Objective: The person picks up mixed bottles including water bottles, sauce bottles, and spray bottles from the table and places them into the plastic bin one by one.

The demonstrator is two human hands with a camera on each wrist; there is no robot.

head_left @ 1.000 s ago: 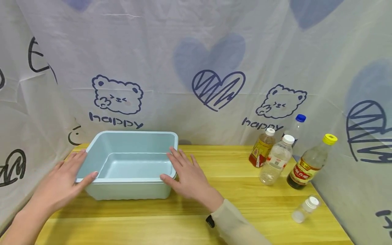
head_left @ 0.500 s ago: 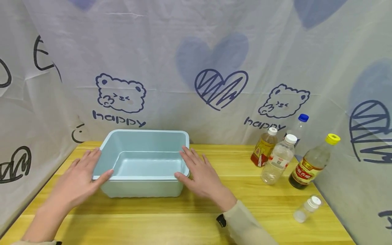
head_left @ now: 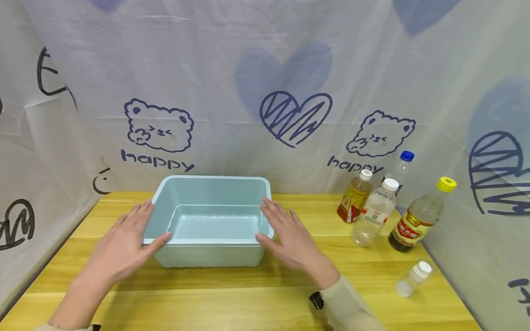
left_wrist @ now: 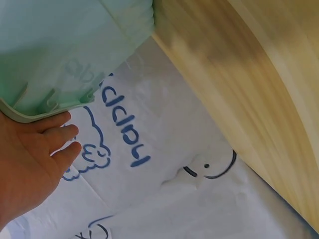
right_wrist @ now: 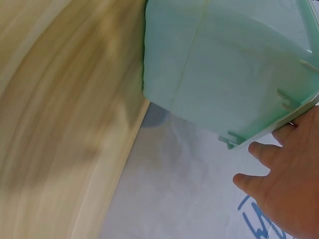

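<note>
The tub stands left of centre on the worktop, its back side near the rear edge, where the printed sheet hangs. A strip of wood shows between its left side and the worktop's left edge, a deep stretch lies in front of it, and a wide one parts it from the bottles by the right edge. Both hands are open, fingers extended rather than curled: the left hand lies along the left rim, thumb at the front corner, and the right hand along the right rim in the same way. They touch the rim without gripping it. By count, there is one tub and five standing bottles: amber, clear, blue-capped, yellow-capped and small, the last nearest the front. The blue-capped one is partly hidden behind the clear one.
</note>
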